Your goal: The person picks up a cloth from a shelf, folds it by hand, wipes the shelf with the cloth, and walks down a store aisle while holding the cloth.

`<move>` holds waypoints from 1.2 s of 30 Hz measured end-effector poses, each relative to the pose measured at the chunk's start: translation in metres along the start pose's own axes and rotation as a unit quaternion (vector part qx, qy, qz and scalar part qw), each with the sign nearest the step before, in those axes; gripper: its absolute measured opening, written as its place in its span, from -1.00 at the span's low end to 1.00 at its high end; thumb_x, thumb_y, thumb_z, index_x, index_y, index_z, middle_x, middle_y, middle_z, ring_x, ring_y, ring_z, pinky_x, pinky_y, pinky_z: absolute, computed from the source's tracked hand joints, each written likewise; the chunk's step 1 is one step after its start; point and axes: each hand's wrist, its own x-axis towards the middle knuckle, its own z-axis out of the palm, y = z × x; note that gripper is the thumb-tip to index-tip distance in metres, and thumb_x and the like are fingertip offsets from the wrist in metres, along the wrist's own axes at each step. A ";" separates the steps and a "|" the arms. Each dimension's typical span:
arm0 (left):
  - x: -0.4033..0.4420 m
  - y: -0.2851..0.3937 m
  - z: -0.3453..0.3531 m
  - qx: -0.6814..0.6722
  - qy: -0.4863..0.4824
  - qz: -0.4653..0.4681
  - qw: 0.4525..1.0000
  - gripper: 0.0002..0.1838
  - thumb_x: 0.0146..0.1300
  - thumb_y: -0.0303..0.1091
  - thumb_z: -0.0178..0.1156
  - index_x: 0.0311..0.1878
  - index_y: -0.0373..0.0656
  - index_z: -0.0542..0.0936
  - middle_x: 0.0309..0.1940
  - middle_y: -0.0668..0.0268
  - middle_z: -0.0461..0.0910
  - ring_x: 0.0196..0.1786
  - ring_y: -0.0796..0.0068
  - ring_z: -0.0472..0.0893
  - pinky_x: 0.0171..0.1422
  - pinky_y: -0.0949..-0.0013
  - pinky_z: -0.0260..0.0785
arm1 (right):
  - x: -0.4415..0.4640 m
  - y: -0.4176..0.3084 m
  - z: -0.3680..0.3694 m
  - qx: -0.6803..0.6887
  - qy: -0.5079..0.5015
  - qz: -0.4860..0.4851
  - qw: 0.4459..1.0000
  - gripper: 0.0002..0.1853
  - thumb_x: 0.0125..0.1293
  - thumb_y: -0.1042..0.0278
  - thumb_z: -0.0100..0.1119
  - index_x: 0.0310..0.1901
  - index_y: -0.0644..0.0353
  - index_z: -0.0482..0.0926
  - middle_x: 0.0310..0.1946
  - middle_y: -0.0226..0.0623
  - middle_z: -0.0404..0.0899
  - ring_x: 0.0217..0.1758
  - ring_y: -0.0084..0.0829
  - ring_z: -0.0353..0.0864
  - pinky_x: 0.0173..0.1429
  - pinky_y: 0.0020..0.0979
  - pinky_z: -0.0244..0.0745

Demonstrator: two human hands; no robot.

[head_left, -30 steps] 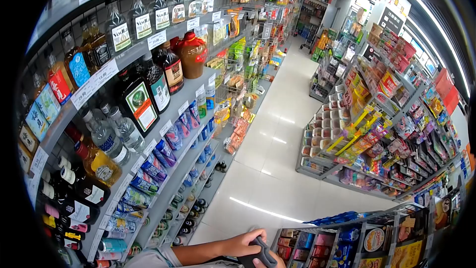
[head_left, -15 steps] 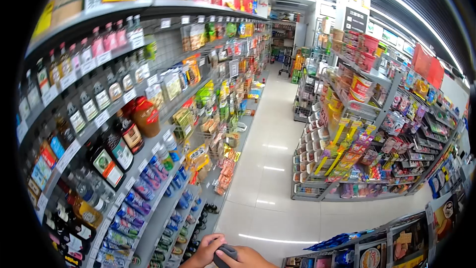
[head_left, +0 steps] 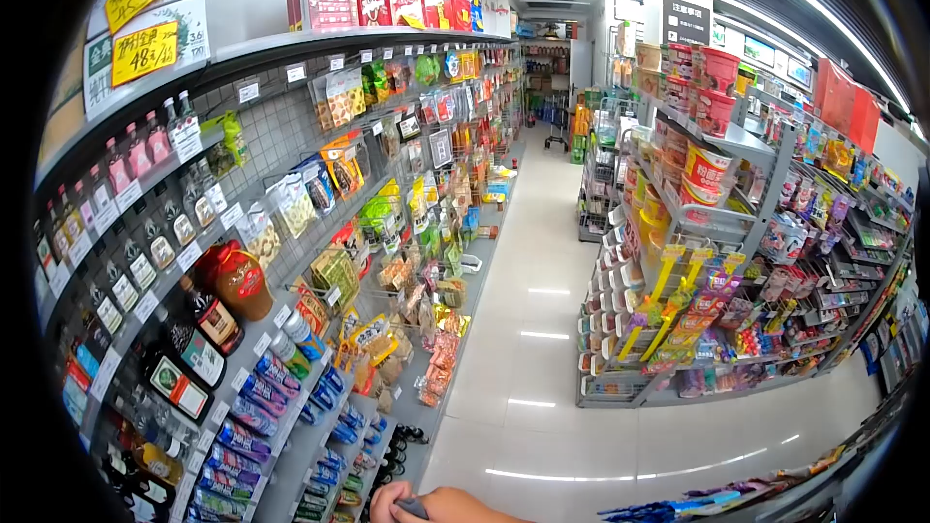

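At the bottom edge, my left hand (head_left: 388, 501) is closed with its fingers curled against a small dark grey, soft-looking thing (head_left: 416, 508). My right hand (head_left: 448, 505) comes in from the other side and grips the same thing. Both hands are close together and partly cut off by the frame, so the thing's kind and full shape cannot be made out. Nearest to them on the left are the low shelves with dark bottle tops (head_left: 395, 457) and rows of blue cans (head_left: 329, 465).
A tall shelf (head_left: 291, 48) with bottles, cans and hanging snack bags runs along the left. A tiled aisle (head_left: 523, 329) leads away. To the right stands a rack (head_left: 668, 387) of cup noodles and sweets. Another display (head_left: 717, 504) edges the lower right.
My view has shifted forward and slightly left along the aisle. My hands, still together on the grey thing, sit lower in the frame. The lower-right display has mostly slid out of view.
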 end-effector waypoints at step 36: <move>0.429 0.095 0.242 0.458 -0.355 0.196 0.791 -0.59 0.35 -0.34 0.38 0.19 -0.23 0.50 -0.10 0.04 0.68 -0.04 0.19 0.70 0.09 0.19 0.54 | 0.165 0.293 -0.219 0.253 0.137 0.276 0.917 -0.65 0.40 0.29 0.34 0.12 0.28 0.61 -0.20 -0.26 0.68 -0.15 -0.52 0.60 -0.05 -0.42 0.57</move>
